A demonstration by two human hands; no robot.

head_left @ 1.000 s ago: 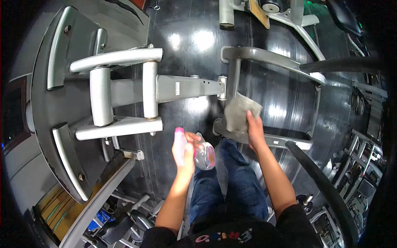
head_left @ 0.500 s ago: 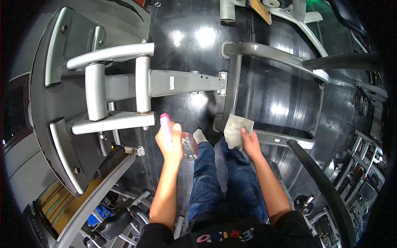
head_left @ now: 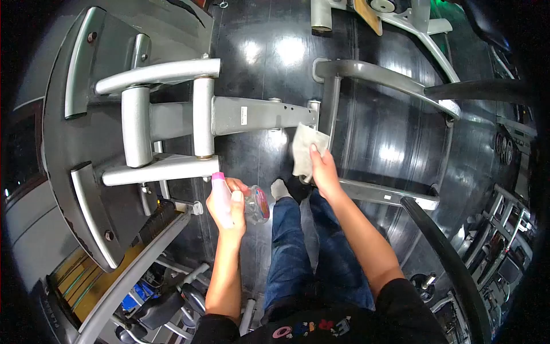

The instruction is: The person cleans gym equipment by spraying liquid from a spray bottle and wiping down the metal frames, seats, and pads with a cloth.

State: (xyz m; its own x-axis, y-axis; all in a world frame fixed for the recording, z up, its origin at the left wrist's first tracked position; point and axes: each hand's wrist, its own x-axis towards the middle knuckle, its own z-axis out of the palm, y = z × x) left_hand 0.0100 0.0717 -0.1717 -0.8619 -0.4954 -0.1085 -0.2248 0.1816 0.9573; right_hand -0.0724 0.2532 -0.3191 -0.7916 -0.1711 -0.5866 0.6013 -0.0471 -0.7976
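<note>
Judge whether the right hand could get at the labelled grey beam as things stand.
Probably yes: the right hand, holding a cloth, appears close to the grey beam, with nothing visible blocking the way.

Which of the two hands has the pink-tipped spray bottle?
The left hand: its fingers wrap the clear-bodied spray bottle, whereas the right hand holds a pale cloth.

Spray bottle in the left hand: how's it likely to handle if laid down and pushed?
The spray bottle looks like clear plastic, so probably light, though its fill level is unclear. Its rounded body could roll on its side.
</note>
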